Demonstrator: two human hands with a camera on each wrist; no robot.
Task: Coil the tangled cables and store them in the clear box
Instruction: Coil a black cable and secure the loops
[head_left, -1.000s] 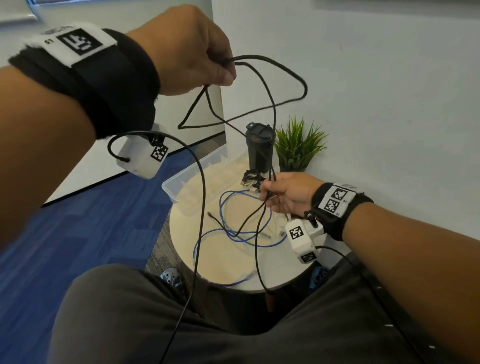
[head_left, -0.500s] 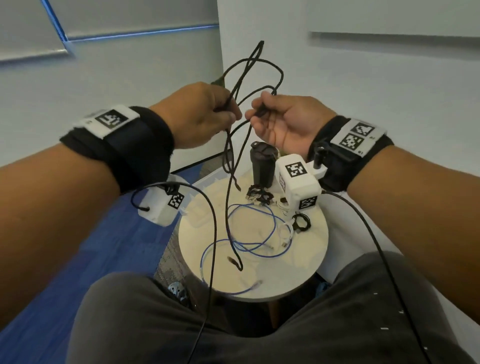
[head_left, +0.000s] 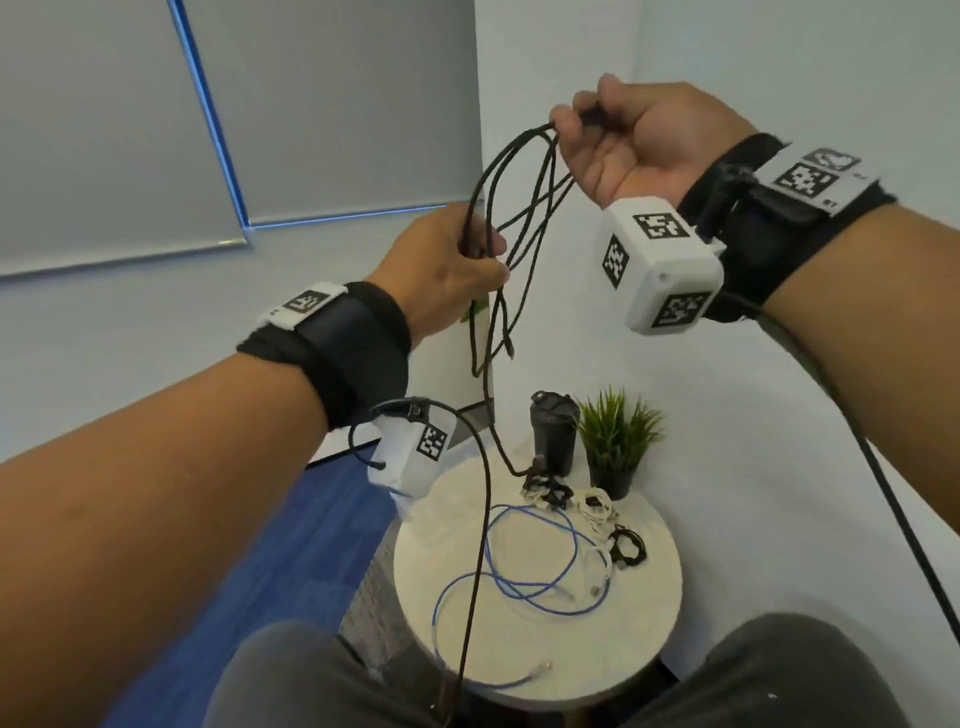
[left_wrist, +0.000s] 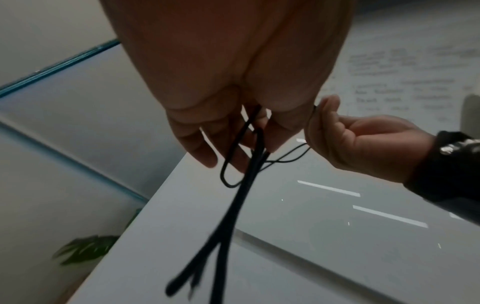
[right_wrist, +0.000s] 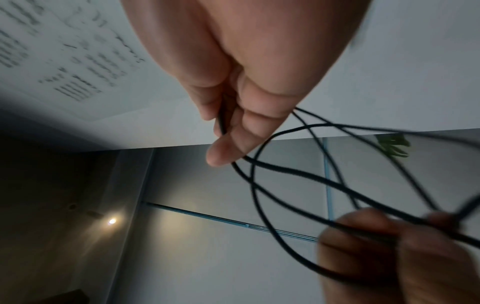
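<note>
A long black cable (head_left: 511, 208) is stretched in several loops between my two raised hands. My right hand (head_left: 623, 140) is high on the right and pinches the cable's end (right_wrist: 222, 121). My left hand (head_left: 452, 270) is lower and grips the gathered strands (left_wrist: 255, 139). The loose tail hangs down to the round table (head_left: 639, 654). On the table lie a blue cable (head_left: 540, 577), a white cable (head_left: 597, 506) and small black coiled bundles (head_left: 628, 545). The clear box is hidden behind my left arm.
A black tumbler (head_left: 555, 428) and a small potted plant (head_left: 618, 441) stand at the table's far edge. White walls close in behind and to the right. Blue carpet (head_left: 249, 587) lies to the left. My knees (head_left: 795, 675) are against the table's near side.
Both hands have risen higher above the table. The right hand moved up and right, drawing the black loops out from the left hand, which now sits lower.
</note>
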